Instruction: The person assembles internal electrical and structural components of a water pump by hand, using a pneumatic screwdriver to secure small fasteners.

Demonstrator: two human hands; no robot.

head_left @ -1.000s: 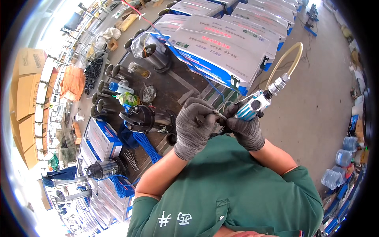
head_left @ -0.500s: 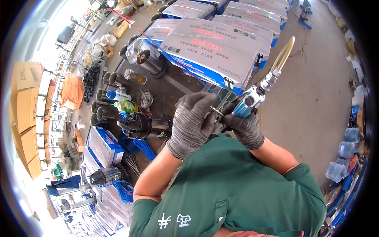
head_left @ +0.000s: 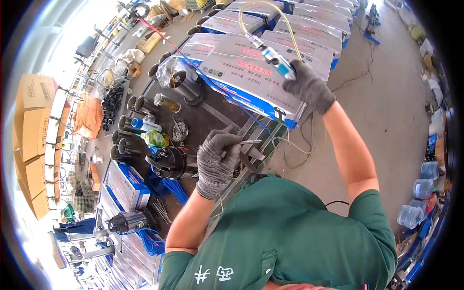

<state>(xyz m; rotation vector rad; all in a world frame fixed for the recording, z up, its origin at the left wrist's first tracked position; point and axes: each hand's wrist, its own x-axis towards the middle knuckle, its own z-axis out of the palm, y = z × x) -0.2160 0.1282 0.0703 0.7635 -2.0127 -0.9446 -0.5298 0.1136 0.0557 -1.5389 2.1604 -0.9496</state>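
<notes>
My left hand (head_left: 217,164), in a grey knit glove, pinches a slim, short metal rod (head_left: 250,142) between thumb and fingers. Just beyond it is a metal clamp-like fixture (head_left: 252,153) at the bench edge. Out to the front right, my gloved right hand (head_left: 311,87) has its fingers at the near end of a blue and silver air tool (head_left: 278,60). A pale yellow hose (head_left: 265,4) loops from the tool's far end. The tool is over the top of a grey and blue carton (head_left: 237,67); whether it rests there I cannot tell.
A black and steel pump (head_left: 169,162) lies left of my left hand, by a coil of blue cable (head_left: 176,191). Steel cylinders (head_left: 186,87), a green bottle (head_left: 155,138) and a glass jar (head_left: 166,102) stand on the dark bench. Water jugs (head_left: 411,212) line the right side.
My right hand has carried the air tool away from my left hand, forward onto or over the carton. My left hand has lowered slightly, still pinching the metal rod.
</notes>
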